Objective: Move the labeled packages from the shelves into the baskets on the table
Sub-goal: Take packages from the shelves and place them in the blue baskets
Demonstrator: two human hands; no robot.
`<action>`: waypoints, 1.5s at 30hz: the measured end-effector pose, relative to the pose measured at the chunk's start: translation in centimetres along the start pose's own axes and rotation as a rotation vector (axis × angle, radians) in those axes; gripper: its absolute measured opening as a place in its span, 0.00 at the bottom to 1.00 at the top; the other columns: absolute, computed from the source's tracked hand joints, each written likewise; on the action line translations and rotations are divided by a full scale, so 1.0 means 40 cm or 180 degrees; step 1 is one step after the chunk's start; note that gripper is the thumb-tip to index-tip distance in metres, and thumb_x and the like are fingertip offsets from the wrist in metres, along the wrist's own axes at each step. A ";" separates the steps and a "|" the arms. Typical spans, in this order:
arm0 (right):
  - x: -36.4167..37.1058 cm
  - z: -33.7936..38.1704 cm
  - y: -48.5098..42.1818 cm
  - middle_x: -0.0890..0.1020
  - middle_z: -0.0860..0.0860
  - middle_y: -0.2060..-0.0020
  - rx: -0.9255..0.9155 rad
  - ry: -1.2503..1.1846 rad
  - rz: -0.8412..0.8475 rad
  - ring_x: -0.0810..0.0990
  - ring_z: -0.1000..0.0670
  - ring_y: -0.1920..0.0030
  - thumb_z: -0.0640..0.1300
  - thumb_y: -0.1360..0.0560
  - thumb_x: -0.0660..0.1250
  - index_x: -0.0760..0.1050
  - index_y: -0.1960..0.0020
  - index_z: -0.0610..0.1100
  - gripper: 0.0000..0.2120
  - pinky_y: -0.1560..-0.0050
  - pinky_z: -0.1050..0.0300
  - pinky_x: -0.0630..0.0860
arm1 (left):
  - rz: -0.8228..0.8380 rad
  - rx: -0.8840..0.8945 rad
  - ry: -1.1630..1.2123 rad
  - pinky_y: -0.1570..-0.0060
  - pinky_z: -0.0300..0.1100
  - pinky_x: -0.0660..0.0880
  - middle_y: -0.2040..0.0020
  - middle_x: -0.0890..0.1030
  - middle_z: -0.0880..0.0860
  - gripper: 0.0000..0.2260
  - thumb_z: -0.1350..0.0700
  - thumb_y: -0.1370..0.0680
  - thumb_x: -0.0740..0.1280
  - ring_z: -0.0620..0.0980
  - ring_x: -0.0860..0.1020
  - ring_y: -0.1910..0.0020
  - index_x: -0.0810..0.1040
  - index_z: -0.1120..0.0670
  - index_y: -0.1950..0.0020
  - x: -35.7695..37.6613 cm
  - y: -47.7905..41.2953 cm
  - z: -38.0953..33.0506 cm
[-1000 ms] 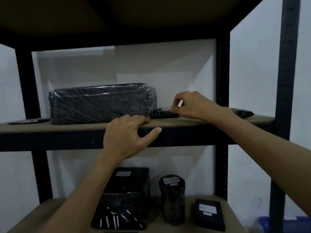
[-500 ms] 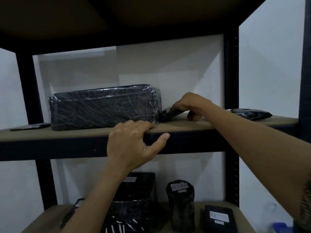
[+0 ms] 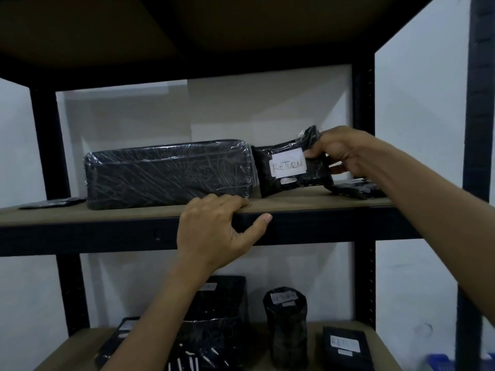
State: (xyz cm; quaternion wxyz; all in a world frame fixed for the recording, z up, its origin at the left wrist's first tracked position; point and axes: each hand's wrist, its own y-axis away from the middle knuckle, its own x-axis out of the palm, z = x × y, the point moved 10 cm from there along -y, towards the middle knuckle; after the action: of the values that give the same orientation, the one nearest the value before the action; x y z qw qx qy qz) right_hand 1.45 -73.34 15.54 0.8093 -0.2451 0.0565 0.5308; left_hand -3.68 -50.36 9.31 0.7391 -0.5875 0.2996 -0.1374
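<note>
My right hand (image 3: 340, 153) grips a small black wrapped package (image 3: 292, 167) by its right end and tilts it up on the upper shelf (image 3: 308, 203), so its white label reading RETURN faces me. A long black plastic-wrapped package (image 3: 168, 174) lies just left of it on the same shelf. My left hand (image 3: 214, 231) rests on the shelf's front edge, fingers curled over the board and thumb against the black rail.
Two flat black packets lie on the upper shelf, one at the far left (image 3: 51, 203) and one at the right (image 3: 353, 190). The lower shelf holds a black box (image 3: 222, 298), a labeled cylinder (image 3: 285, 325) and a labeled flat packet (image 3: 345, 346). Black shelf posts (image 3: 479, 103) stand right.
My right hand has lifted the small package from lying flat and turned it upright, showing the RETURN label. The left hand stays on the shelf edge.
</note>
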 end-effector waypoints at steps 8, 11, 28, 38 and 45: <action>-0.011 -0.056 0.017 0.82 0.45 0.53 0.0020 -0.0150 -0.0085 0.76 0.48 0.53 0.31 0.27 0.64 0.77 0.57 0.43 0.08 0.61 0.58 0.70 | -0.0048 0.0018 0.0018 0.64 0.42 0.72 0.62 0.84 0.48 0.25 0.35 0.26 0.59 0.49 0.80 0.65 0.85 0.53 0.56 -0.001 0.001 0.000; -0.015 -0.054 0.021 0.82 0.45 0.52 0.0018 -0.0176 -0.0082 0.77 0.47 0.55 0.32 0.27 0.64 0.77 0.55 0.42 0.07 0.58 0.56 0.72 | -0.0050 0.0029 0.0001 0.64 0.42 0.71 0.62 0.84 0.48 0.25 0.35 0.26 0.59 0.49 0.80 0.66 0.85 0.53 0.56 -0.001 0.001 -0.002; -0.022 0.005 0.121 0.81 0.45 0.54 -0.0699 -0.0176 -0.0150 0.79 0.54 0.62 0.34 0.27 0.68 0.76 0.43 0.39 0.13 0.72 0.73 0.72 | 0.0061 -0.0027 -0.0138 0.62 0.43 0.61 0.64 0.79 0.48 0.24 0.35 0.24 0.56 0.50 0.74 0.64 0.80 0.53 0.57 0.008 0.010 0.002; -0.053 0.028 0.243 0.80 0.51 0.64 -0.1029 -0.0198 -0.0654 0.81 0.49 0.64 0.42 0.24 0.65 0.75 0.50 0.44 0.04 0.58 0.49 0.81 | 0.0701 -0.0219 0.0119 0.38 0.47 0.65 0.44 0.79 0.52 0.28 0.37 0.26 0.59 0.53 0.75 0.44 0.76 0.55 0.37 -0.002 0.065 -0.007; -0.096 -0.027 0.422 0.80 0.45 0.63 -0.0580 -0.1054 -0.0635 0.79 0.50 0.67 0.35 0.24 0.63 0.75 0.54 0.39 0.03 0.63 0.55 0.79 | 0.1399 -0.0625 0.0708 0.37 0.47 0.67 0.32 0.72 0.52 0.31 0.35 0.29 0.60 0.51 0.68 0.32 0.73 0.52 0.33 -0.075 0.169 -0.035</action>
State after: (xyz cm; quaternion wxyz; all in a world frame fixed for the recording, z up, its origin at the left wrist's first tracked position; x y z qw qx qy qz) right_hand -15.01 -71.68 10.28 0.8305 -0.2312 -0.1500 0.4840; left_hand -7.88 -47.96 3.55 0.6531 -0.5585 0.5113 -0.0076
